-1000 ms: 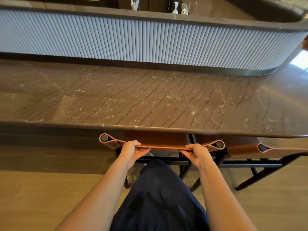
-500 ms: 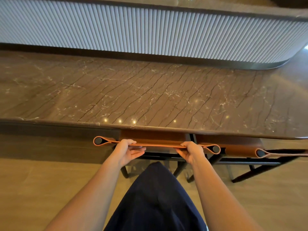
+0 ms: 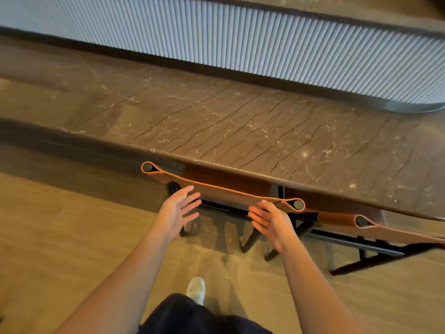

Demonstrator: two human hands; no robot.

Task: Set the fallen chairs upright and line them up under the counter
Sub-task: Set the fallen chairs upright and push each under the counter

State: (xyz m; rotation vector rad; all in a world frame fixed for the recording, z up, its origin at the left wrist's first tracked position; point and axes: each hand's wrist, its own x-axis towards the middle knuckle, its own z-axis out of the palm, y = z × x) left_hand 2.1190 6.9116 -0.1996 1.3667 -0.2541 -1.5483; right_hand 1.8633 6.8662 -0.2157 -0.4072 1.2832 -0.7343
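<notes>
Head view: the left hand (image 3: 177, 210) and the right hand (image 3: 269, 221) reach forward side by side, palms turned toward each other, fingers straight and spread. Neither has hold of anything. The fingertips of both lie against the lower edge of a chair's back as seen from here, but actual contact cannot be told.

That chair (image 3: 224, 191) stands upright just in front of the hands. Its tan leather sling back runs slantwise between two dark round post tops, one at the upper left and one at the lower right. Its brown seat is tucked beneath the tabletop's near edge, and its black legs stand on the floor below the hands.

Just beside it on the right a second chair (image 3: 337, 219) of the same make also stands upright, its seat likewise under the edge and its back running off toward the right border.

The tabletop (image 3: 240, 121) is brown veined stone and crosses the whole view at a slant. Beyond it rises a pale ribbed panel (image 3: 265, 37) with a curved right end.

The floor (image 3: 60, 237) is light tan. Between the forearms a white shoe (image 3: 196, 289) points toward the chairs, with a dark navy garment (image 3: 192, 317) at the bottom edge.
</notes>
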